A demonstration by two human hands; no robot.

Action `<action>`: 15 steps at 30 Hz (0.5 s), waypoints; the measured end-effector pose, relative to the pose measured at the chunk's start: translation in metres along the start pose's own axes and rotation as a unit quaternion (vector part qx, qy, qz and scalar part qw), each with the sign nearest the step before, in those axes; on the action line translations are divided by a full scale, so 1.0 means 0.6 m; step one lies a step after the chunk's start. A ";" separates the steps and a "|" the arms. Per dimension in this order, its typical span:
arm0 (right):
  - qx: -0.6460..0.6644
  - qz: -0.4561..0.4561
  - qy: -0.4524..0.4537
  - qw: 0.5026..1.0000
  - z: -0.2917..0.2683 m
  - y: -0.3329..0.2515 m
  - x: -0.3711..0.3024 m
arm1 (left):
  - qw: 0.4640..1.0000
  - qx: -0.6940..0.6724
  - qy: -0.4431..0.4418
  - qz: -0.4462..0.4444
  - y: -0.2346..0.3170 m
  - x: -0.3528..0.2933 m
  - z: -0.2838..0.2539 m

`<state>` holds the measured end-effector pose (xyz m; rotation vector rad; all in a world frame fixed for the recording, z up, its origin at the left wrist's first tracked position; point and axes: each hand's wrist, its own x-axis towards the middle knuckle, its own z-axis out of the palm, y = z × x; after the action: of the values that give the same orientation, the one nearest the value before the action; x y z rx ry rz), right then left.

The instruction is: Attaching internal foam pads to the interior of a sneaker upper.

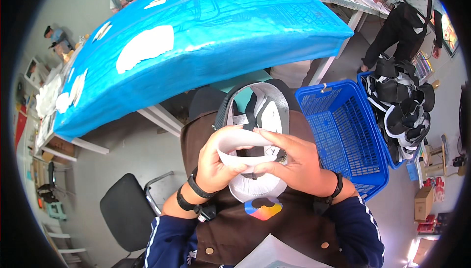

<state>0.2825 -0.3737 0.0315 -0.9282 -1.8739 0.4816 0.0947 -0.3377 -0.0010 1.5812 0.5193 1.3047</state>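
In front of my lap, both hands hold a white, soft-looking band bent into an oval loop (pixel 245 160). My left hand (pixel 212 162) grips its left end, thumb on the near side and fingers on the far side. At the right end, my right hand (pixel 297 162) pinches the loop between thumb and fingers. Beneath it, a rounded black-and-white padded shell (pixel 260 189) with a pale lining and dark straps rests on my lap; its exact kind is unclear. The loop and my hands cover its middle. A brown apron (pixel 299 219) lies under it.
A blue basket (pixel 360 120) stands at my right. Beside it, another basket holds a pile of black-and-white padded pieces (pixel 405 108). Ahead is a table with a blue cover (pixel 221 37). A black chair (pixel 125 211) stands at left. Other people are farther off.
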 end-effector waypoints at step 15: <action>0.205 0.136 0.030 0.969 0.016 0.009 -0.006 | 0.998 0.055 -0.023 0.036 -0.014 -0.016 -0.004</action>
<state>0.2771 -0.3726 0.0210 -0.9072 -1.5158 0.9560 0.0914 -0.3408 -0.0128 1.7304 0.5170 1.3094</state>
